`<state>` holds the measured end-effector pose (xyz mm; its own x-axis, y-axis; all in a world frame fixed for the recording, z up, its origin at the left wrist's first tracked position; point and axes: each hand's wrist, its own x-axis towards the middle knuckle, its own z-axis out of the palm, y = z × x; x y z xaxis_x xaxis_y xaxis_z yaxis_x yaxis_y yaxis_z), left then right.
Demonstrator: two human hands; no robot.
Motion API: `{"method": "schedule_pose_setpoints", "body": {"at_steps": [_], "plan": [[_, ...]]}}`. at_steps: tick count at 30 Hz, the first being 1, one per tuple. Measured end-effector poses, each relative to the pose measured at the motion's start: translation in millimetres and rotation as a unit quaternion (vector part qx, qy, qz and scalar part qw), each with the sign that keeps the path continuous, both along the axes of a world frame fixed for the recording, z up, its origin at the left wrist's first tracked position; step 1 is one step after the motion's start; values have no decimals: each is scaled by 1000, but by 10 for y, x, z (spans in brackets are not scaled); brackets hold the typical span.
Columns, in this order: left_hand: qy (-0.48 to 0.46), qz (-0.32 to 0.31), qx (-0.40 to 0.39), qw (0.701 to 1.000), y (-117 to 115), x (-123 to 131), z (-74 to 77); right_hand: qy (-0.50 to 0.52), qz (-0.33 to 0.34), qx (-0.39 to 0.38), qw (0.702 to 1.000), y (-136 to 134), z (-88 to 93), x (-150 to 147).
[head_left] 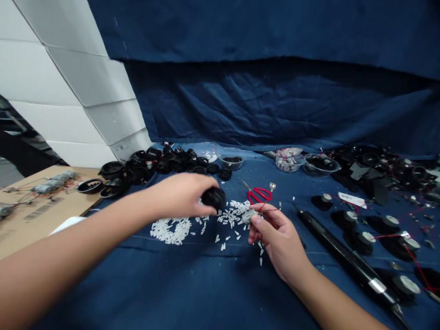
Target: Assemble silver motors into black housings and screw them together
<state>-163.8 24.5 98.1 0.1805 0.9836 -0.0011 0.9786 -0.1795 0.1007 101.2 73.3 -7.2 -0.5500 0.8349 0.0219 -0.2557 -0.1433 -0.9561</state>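
Observation:
My left hand (187,197) grips a black round plastic housing (213,198) between thumb and fingers, held above the blue cloth. In my right hand (275,233) is a small silver motor (249,215), pinched at the fingertips, with red and dark wires trailing from it. The two parts are apart, a short way from each other. Below and between the hands lie many small white plastic pieces (172,230), scattered and heaped. Red-handled scissors (260,195) rest just beyond my right hand.
Black housings (165,160) are piled at back left, by a clear tub of dark bits (231,161). Another tub (321,164) stands back right. A black electric screwdriver (343,252) lies right, beside black parts with motors (405,284). Cardboard (44,206) with more motors is left.

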Motion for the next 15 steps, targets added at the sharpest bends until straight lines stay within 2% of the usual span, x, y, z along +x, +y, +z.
{"method": "schedule_pose_setpoints", "body": {"at_steps": [3,6,8,10,13,15], "plan": [[6,-70,-54,996,-435,343,-236,-46,21,56,997,-4,42,44],[-23,-103,-70,992,-680,551,-541,-87,65,115,987,-29,101,59],[-57,-111,-57,991,-739,584,-726,-109,106,146,977,-47,127,59],[-85,-118,-34,989,-741,561,-870,-140,150,214,955,-67,131,64],[-123,-132,-14,983,-704,505,-1002,-184,187,339,904,-102,107,86],[-143,-140,-8,980,-685,487,-1051,-198,192,378,884,-127,90,104]]}}
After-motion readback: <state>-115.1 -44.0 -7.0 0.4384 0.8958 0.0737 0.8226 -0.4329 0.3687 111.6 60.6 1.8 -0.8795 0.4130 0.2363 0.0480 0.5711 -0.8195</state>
